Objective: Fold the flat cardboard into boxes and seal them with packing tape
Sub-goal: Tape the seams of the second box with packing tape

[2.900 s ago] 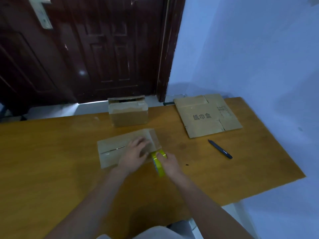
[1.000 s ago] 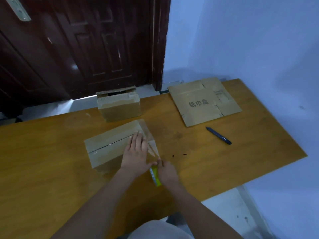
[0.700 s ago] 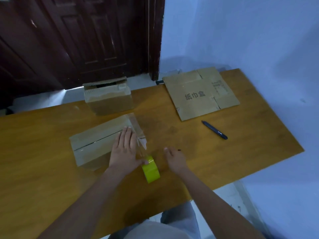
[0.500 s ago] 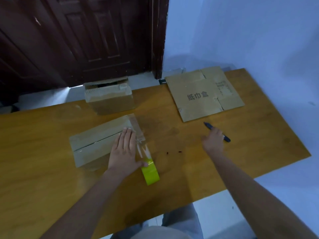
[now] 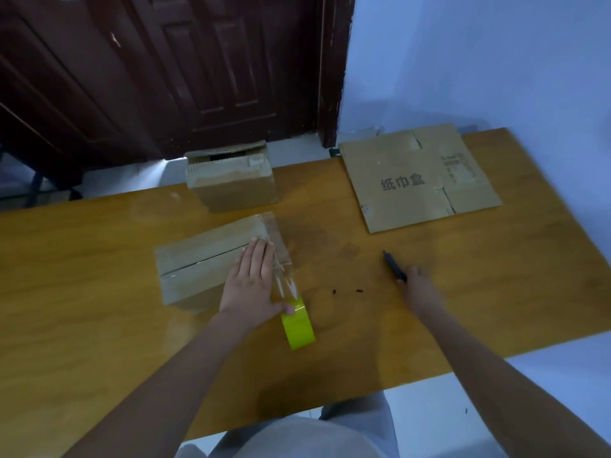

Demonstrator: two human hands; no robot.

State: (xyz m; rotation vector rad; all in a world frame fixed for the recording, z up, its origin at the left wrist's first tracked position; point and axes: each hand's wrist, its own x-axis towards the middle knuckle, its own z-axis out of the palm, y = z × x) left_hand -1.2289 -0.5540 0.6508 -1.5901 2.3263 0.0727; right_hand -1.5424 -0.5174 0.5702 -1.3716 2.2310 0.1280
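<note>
A folded cardboard box [image 5: 201,259] lies on the wooden table [image 5: 99,325], its top seam showing. My left hand [image 5: 253,282] presses flat on its right end with straight fingers. A strip of clear tape [image 5: 284,279] runs from the box's right end down to a yellow tape roll [image 5: 297,327] lying on the table beside my left thumb. My right hand [image 5: 418,287] is off to the right, with its fingers curled round the near end of a dark pen [image 5: 393,267]. A flat cardboard sheet [image 5: 416,180] with printed characters lies at the back right.
A second folded box [image 5: 231,180] stands at the table's far edge. Behind it are a dark wooden door [image 5: 182,71] and a blue wall [image 5: 479,61]. Two small dark specks [image 5: 345,291] lie on the table between my hands.
My right hand let go of the tape roll, which now lies on the table, and moved right to take hold of the pen. My left hand stayed pressed on the box.
</note>
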